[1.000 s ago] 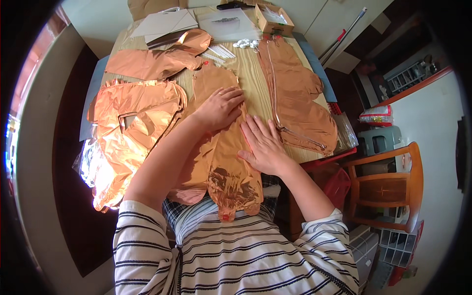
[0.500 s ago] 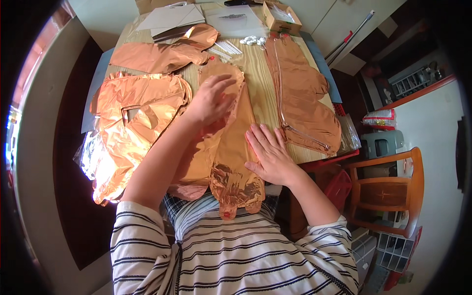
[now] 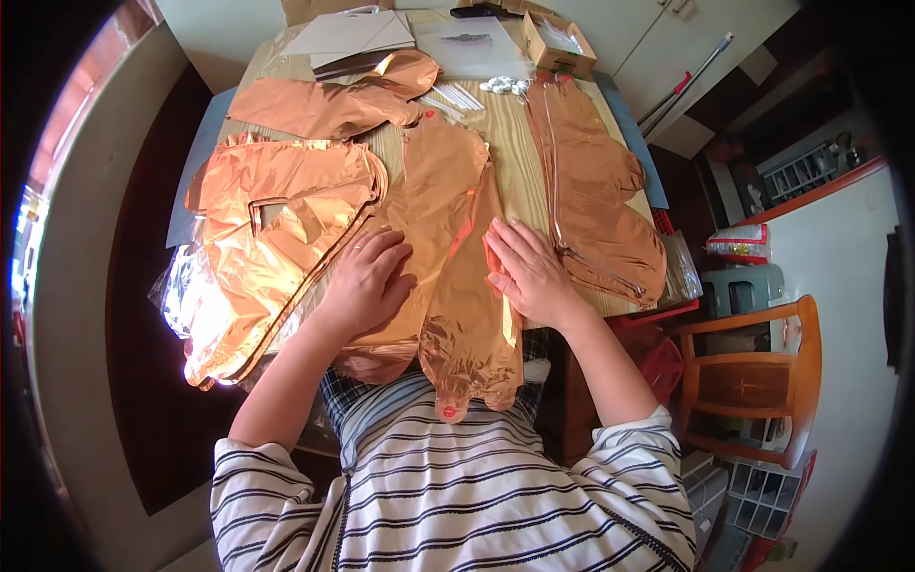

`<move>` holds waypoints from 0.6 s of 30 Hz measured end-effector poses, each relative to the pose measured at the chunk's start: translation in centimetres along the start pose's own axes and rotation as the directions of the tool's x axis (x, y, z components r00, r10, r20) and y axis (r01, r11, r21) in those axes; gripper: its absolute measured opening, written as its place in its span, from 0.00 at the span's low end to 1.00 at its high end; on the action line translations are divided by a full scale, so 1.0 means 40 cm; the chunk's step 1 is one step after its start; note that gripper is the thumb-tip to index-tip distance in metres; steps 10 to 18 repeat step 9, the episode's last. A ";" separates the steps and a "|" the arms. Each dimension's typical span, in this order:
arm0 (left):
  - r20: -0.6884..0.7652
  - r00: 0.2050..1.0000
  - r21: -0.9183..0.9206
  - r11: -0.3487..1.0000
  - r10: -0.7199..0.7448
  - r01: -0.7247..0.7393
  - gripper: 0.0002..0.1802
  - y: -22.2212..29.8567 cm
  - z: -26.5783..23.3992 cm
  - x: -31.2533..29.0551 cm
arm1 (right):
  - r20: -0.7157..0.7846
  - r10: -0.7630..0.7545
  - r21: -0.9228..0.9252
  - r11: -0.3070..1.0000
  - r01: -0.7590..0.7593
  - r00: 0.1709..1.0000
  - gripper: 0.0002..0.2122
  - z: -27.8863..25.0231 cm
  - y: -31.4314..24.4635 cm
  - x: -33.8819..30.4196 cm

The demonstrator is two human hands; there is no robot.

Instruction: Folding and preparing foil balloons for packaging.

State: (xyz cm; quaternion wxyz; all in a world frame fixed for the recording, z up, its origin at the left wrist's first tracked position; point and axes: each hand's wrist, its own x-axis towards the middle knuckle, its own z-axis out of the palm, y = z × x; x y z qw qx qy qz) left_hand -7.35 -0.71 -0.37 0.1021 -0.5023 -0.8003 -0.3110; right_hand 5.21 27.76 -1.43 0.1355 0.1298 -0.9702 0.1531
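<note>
A flat copper-coloured foil balloon (image 3: 448, 191) lies in front of me, partly folded lengthwise, its near end hanging over the table edge toward my lap. A small red spot shows at each end. My left hand (image 3: 367, 281) rests on the foil's left side, fingers loosely bent and apart, gripping nothing. Along the right edge of the same balloon my right hand (image 3: 534, 272) lies palm down with its fingers stretched out. The foil under both palms is hidden.
Further copper foil balloons lie in a pile at left (image 3: 295, 181), a piece at far left (image 3: 305, 110) and a folded stack at right (image 3: 596, 191). White sticks (image 3: 456, 97), small white pieces (image 3: 503, 85), cards (image 3: 348, 36) and a cardboard box (image 3: 556, 46) occupy the table's far end.
My left hand has come down from the balloon's far part to its nearer left side. The right hand stays at the right edge, nearly unmoved. The view has shifted slightly.
</note>
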 end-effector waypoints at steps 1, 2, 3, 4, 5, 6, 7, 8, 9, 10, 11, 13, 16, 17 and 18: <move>-0.003 1.000 -0.003 1.000 -0.005 0.005 0.22 -0.002 0.005 0.000 | 0.016 0.008 -0.003 1.000 -0.008 1.000 0.27 0.001 0.002 -0.001; -0.006 1.000 -0.004 1.000 -0.011 0.011 0.23 -0.003 0.009 -0.002 | 0.032 0.015 -0.005 1.000 -0.015 0.999 0.27 0.000 -0.002 0.001; 0.001 1.000 0.005 1.000 -0.014 0.014 0.23 -0.002 0.009 -0.002 | 0.047 0.023 -0.007 1.000 -0.023 0.999 0.28 -0.001 -0.004 0.001; 0.009 1.000 0.014 1.000 -0.016 0.016 0.24 -0.001 0.009 -0.002 | 0.064 0.021 -0.019 1.000 -0.020 0.998 0.29 -0.001 -0.006 0.001; 0.016 1.000 0.022 1.000 -0.016 0.016 0.24 0.000 0.009 0.001 | 0.079 0.021 -0.035 0.999 -0.018 0.997 0.30 -0.003 -0.008 0.001; 0.026 0.999 0.030 0.999 -0.024 0.023 0.25 0.001 0.009 0.002 | 0.095 0.021 -0.049 0.999 -0.016 0.995 0.30 -0.005 -0.010 0.001; 0.037 0.999 0.038 0.999 -0.032 0.031 0.25 0.003 0.009 0.003 | 0.107 0.027 -0.052 0.998 -0.022 0.994 0.30 -0.007 -0.012 0.001; 0.047 0.998 0.047 0.998 -0.041 0.039 0.26 0.005 0.009 0.002 | 0.119 0.034 -0.055 0.998 -0.028 0.992 0.31 -0.010 -0.015 0.001; 0.046 0.998 0.048 0.998 -0.041 0.039 0.26 0.004 0.008 0.002 | 0.131 0.041 -0.058 0.998 -0.034 0.991 0.31 -0.013 -0.018 0.002; 0.046 0.998 0.048 0.998 -0.041 0.039 0.26 0.004 0.008 0.002 | 0.131 0.041 -0.058 0.998 -0.034 0.991 0.31 -0.013 -0.018 0.002; 0.046 0.998 0.048 0.998 -0.041 0.039 0.26 0.004 0.008 0.002 | 0.131 0.041 -0.058 0.998 -0.034 0.991 0.31 -0.013 -0.018 0.002; 0.046 0.998 0.048 0.998 -0.041 0.039 0.26 0.004 0.008 0.002 | 0.131 0.041 -0.058 0.998 -0.034 0.991 0.31 -0.013 -0.018 0.002; 0.046 0.998 0.048 0.998 -0.041 0.039 0.26 0.004 0.008 0.002 | 0.131 0.041 -0.058 0.998 -0.034 0.991 0.31 -0.013 -0.018 0.002; 0.046 0.998 0.048 0.998 -0.041 0.039 0.26 0.004 0.008 0.002 | 0.131 0.041 -0.058 0.998 -0.034 0.991 0.31 -0.013 -0.018 0.002; 0.046 0.998 0.048 0.998 -0.041 0.039 0.26 0.004 0.008 0.002 | 0.131 0.041 -0.058 0.998 -0.034 0.991 0.31 -0.013 -0.018 0.002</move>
